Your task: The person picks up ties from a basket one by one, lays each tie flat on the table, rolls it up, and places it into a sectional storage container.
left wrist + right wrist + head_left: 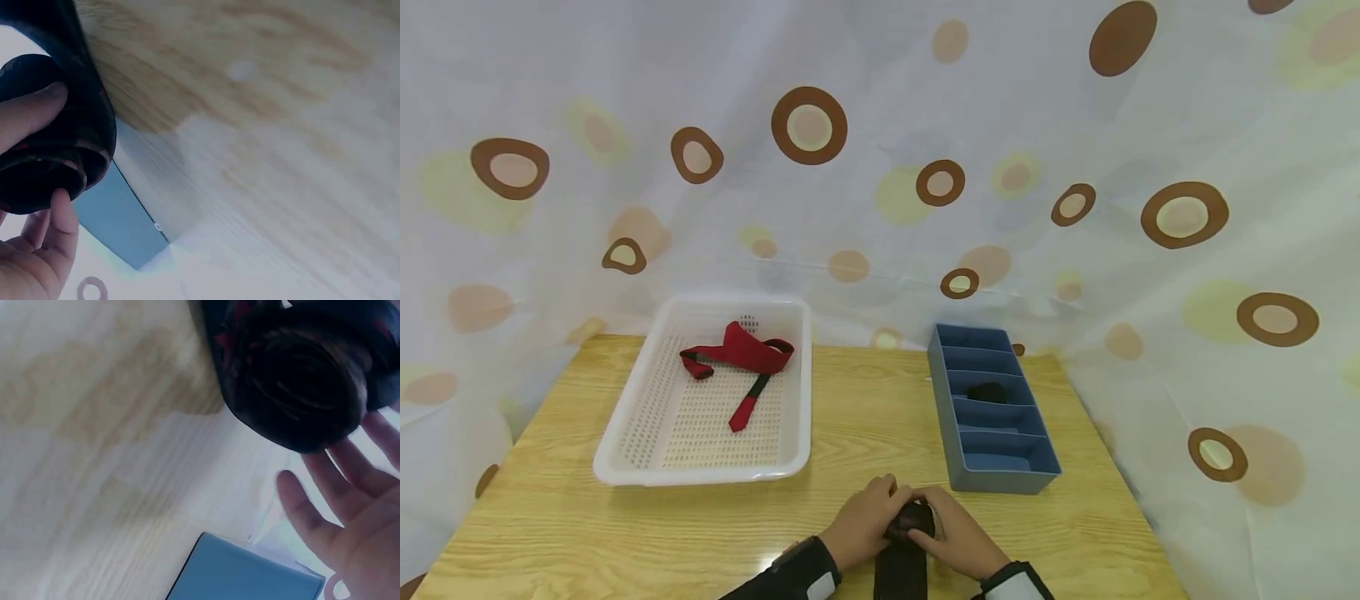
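Note:
A dark necktie [901,571] with small red marks lies along the table towards the person, its far end wound into a roll [912,522]. From the left, my left hand [867,518] holds the roll; the left wrist view has its thumb [37,109] against the coil and a finger at the coil's edge. My right hand [958,533] holds it from the other side, thumb on the near face and fingers round the far side. Close up in the right wrist view, the wound layers [306,381] show end-on, with the fingers beside and under them.
A white plastic basket [617,454] at back left holds a loose red necktie [748,354] with dark parts. Beyond my right hand stands a blue-grey divided box [1000,481], a dark bundle [987,392] in its middle compartment. A patterned cloth [880,233] hangs behind the wooden table [865,417].

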The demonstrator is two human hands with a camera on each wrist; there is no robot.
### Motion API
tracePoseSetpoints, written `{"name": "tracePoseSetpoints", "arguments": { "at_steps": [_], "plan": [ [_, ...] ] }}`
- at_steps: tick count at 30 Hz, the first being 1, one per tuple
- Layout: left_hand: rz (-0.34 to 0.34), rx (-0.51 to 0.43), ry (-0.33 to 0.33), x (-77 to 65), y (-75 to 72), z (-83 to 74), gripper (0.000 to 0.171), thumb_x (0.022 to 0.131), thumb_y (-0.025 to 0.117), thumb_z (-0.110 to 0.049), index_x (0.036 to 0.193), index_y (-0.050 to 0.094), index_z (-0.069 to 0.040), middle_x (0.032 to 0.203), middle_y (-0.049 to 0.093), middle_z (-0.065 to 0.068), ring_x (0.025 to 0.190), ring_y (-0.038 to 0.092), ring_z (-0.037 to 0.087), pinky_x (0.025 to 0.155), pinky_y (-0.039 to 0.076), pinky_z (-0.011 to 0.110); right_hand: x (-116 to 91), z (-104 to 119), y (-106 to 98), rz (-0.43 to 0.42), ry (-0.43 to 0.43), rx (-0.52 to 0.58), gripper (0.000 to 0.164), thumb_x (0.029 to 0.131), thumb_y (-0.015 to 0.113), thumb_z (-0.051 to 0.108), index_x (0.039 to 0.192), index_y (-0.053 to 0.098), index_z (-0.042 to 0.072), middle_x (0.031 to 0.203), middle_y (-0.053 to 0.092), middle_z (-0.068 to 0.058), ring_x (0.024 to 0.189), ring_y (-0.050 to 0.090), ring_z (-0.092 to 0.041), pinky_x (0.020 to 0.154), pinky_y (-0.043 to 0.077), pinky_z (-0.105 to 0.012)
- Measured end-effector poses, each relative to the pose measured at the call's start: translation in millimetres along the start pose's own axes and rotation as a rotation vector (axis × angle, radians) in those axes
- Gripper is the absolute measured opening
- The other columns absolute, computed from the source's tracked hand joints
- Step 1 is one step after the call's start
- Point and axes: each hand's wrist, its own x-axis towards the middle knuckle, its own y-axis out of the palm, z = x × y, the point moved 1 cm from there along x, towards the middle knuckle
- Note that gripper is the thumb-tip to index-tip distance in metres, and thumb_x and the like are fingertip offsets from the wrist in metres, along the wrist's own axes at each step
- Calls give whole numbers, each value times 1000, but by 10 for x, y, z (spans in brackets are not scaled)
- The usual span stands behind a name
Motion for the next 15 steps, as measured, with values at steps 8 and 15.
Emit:
{"name": "tracePoseSetpoints", "arguments": {
  "at_steps": [8,15],
  "plan": [
    [38,-23,45,-3,14,27,40,81,74,-22,110,49,-16,97,47,-1,81,44,7,64,41,15,66,-76,-36,79,-7,21,48,84,70,25,125,53,6,126,58,-10,114,57,-29,93,47,-42],
    [276,-507,-273,-48,-67,171,65,83,63,-53,129,45,-9,116,54,8,99,56,17,81,48,29,9,-116,25,-11,-87,17,47,75,78,10,115,54,15,119,56,-1,109,57,-22,89,49,-35]
  ]
}}
